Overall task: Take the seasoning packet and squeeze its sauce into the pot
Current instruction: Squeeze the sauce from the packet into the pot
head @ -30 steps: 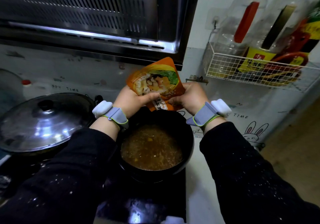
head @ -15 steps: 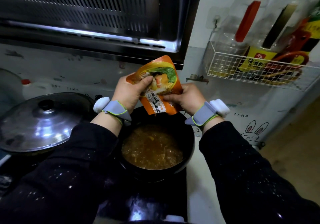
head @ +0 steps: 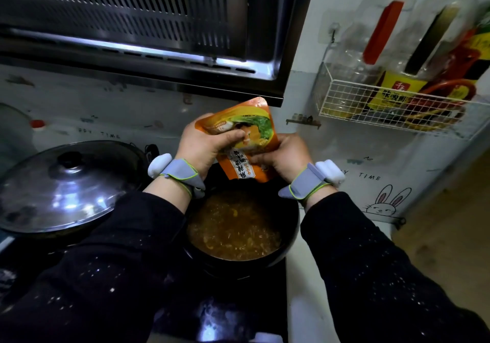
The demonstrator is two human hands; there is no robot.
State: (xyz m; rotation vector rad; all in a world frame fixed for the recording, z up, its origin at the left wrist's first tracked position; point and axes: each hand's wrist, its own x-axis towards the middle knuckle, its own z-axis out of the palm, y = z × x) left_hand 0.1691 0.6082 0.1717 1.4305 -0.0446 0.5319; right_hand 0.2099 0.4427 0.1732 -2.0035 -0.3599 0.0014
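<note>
Hands, centre of the frame: our left hand (head: 205, 148) is clenched over the upper part of the orange foil seasoning packet with printed food picture and label (head: 245, 141), thumb pressed across its front face; our right hand (head: 282, 154) pinches the packet's lower right side. Both wrists wear grey bands with white modules. The packet is held upside down, its lower edge pointing down, just above the far rim of the round black pot of brown broth (head: 290, 226) at centre bottom.

Reading from the left: a domed glass lid with black knob (head: 63, 186) covers a pan at middle left. Above, across the upper left, hangs the dark metal range hood (head: 138, 30). At upper right, a white wire wall basket (head: 392, 109) holds bottles.

We judge the step in hand to be the squeeze itself: the packet is positioned over the pot, though no stream of sauce can be made out, and whether the lower edge is torn open cannot be told. The next move, in our judgement, calls for pressing downward from the top toward the lower edge, keeping that edge over the broth so nothing falls on the rim or stove.
</note>
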